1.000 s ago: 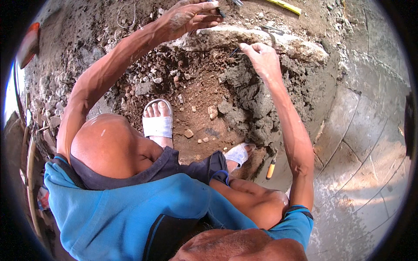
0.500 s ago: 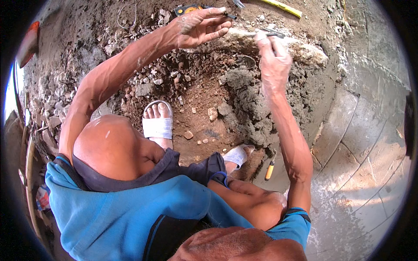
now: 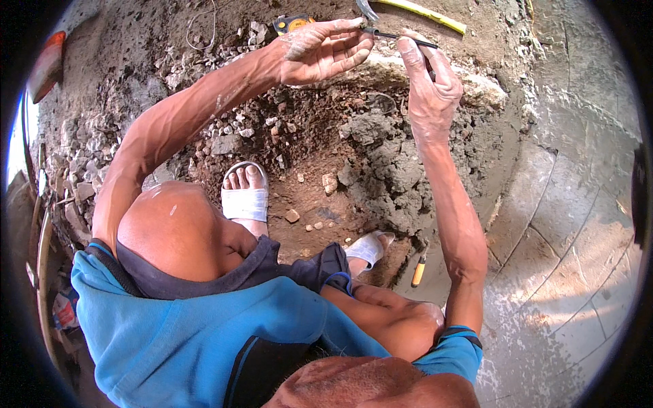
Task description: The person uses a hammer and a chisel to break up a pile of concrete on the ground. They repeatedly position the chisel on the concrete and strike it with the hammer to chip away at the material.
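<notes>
Both of my hands are raised over the far side of the dug ground. My left hand [image 3: 323, 56] pinches a short dark piece, perhaps a cap, between thumb and fingers, its other fingers loosely curled. Between the thumb and fingers of my right hand [image 3: 434, 98] is a slim black pen-like stick [image 3: 389, 35], which reaches across to the dark piece. Whether the two are joined I cannot tell. Just beyond them lies a claw hammer [image 3: 428, 17] with a yellow handle. A yellow and black tape measure [image 3: 294, 25] rests beyond my left wrist.
Wet grey mortar [image 3: 384, 180] is heaped beside my right forearm. A tool with a yellow-orange handle [image 3: 418, 270] lies by my right foot. Broken stones [image 3: 224, 144] cover the left; a scored grey slab [image 3: 544, 231] spreads on the right. A pale rock edge [image 3: 479, 88] runs behind my right hand.
My hands have come closer together, and the stick now bridges the gap between them. The view has shifted slightly, showing more of the hammer head.
</notes>
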`<state>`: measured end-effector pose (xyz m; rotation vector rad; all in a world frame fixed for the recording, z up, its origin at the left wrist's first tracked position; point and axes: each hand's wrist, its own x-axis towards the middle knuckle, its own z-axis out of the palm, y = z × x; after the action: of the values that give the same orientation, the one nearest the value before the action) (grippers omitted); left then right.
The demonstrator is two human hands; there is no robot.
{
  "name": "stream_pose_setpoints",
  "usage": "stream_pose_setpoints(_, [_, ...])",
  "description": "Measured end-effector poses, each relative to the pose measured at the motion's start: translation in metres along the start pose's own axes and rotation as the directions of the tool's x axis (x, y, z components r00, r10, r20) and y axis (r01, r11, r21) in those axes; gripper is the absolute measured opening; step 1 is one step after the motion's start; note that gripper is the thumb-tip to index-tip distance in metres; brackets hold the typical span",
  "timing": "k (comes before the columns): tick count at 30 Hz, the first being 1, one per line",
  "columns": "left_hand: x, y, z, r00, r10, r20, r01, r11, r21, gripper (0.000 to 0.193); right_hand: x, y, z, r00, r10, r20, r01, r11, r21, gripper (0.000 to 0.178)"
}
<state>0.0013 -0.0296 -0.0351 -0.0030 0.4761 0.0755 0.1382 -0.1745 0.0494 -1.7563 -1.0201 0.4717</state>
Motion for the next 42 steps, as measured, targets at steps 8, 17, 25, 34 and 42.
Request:
stream_pose_setpoints(8, [-0.001,0.0,0.001,1.0,-0.007,-0.005,0.007,0.999,-0.036,0.024,0.003,0.002,-0.002,0.998,-0.064,0.014,0.065,0.993,-0.095,0.027])
stream_pose_setpoints(17, [-0.001,-0.001,0.002,1.0,0.021,-0.01,-0.021,0.999,-0.03,0.024,0.005,-0.003,-0.002,0.997,-0.062,0.042,0.069,0.98,-0.185,0.027])
stream_pose_setpoints(25, [0.0,-0.001,0.001,1.0,-0.001,0.026,0.001,1.0,-0.011,0.024,0.006,0.003,-0.003,0.999,-0.044,0.029,0.046,0.995,-0.088,0.025])
stream_pose_setpoints(34, [0.001,-0.006,0.004,1.0,-0.015,0.012,0.015,1.0,-0.024,0.023,0.005,0.011,-0.004,0.99,-0.126,0.061,0.134,0.978,-0.161,0.031])
stream_pose_setpoints(42, [0.002,-0.002,0.004,0.998,0.067,-0.001,-0.067,0.998,0.02,0.024,-0.002,0.007,-0.017,0.898,0.355,0.26,-0.309,0.929,-0.201,0.046])
